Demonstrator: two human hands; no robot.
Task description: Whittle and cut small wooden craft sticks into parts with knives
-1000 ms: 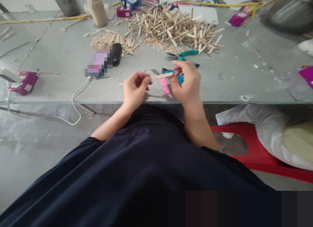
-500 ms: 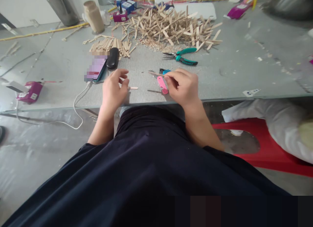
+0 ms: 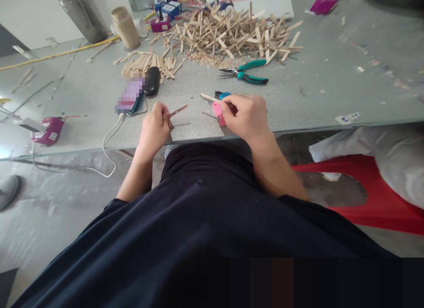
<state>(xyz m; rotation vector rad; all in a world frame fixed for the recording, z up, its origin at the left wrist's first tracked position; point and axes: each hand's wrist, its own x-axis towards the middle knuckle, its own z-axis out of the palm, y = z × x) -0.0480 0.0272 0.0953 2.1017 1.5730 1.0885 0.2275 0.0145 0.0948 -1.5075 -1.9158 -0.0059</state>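
Observation:
Near the table's front edge, my left hand pinches a short wooden craft stick, which points up and to the right above the tabletop. My right hand is closed on the end of another wooden craft stick, its free end pointing left. Beneath the right fingers lies a pink tool, partly covered by the hand. A blue object shows just behind the right knuckles. Green-handled needle-nose pliers lie spread beyond my right hand.
A big heap of craft sticks spreads at the back, with a smaller pile to its left. A phone on a white cable and a black case lie beyond my left hand. A red stool stands at the right.
My left hand has closed on the craft stick that lay on the table and lifted it. The right hand keeps its stick, barely lower than before. The view has shifted slightly.

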